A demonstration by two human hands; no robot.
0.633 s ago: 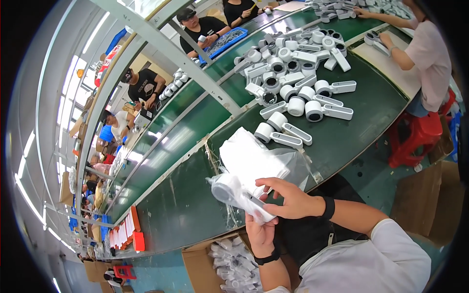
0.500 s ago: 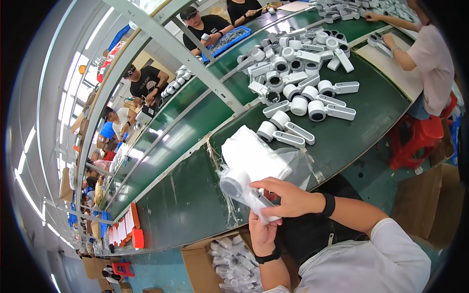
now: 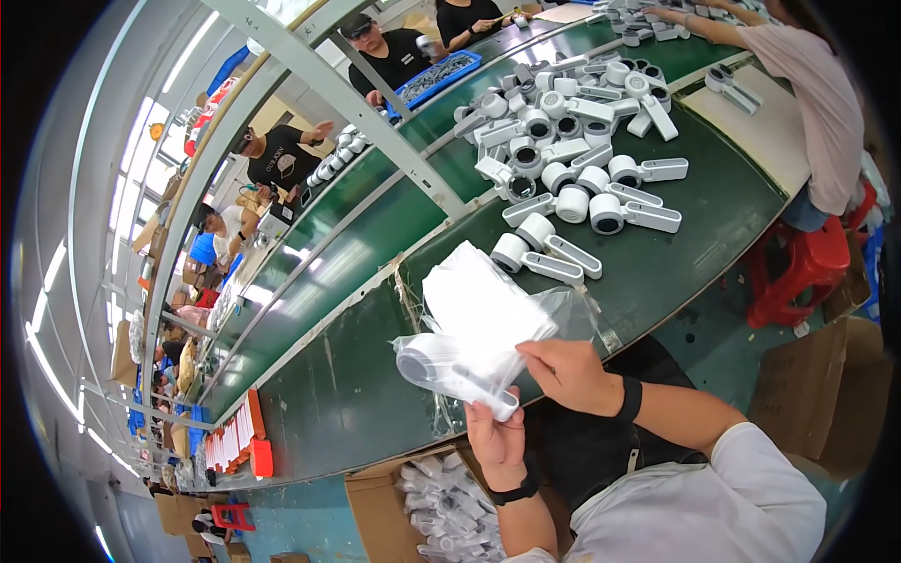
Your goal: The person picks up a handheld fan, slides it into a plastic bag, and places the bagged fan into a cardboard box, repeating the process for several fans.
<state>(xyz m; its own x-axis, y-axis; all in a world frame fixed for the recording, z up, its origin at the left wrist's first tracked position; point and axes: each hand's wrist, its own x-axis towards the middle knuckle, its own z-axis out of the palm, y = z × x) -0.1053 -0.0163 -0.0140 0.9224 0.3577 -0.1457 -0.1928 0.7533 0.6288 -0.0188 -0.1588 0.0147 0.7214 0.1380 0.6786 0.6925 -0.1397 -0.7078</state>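
My left hand [image 3: 497, 439] grips the handle end of a white handheld device [image 3: 460, 378] with a round grey-rimmed head, wrapped in a clear plastic bag. The device is tilted, its head pointing up and left over the green table. My right hand [image 3: 574, 375] has thumb and forefinger pinched on plastic film beside the lower right edge of a stack of white bags [image 3: 483, 305]. Whether that film belongs to the wrapped device or to the stack, I cannot tell. Just beyond the stack lie two unwrapped devices [image 3: 537, 246].
A heap of similar devices [image 3: 568, 127] covers the far table. Below the front edge, a cardboard box [image 3: 380, 511] holds several bagged devices. Orange-and-white items [image 3: 239, 436] stand at the left. A red stool [image 3: 807, 263] and another cardboard box [image 3: 826, 394] are right. Co-workers sit across.
The wrapped device has shifted left and slightly down in my left hand. My right hand has moved off its handle to the stack's edge. The co-worker at right has reached farther away.
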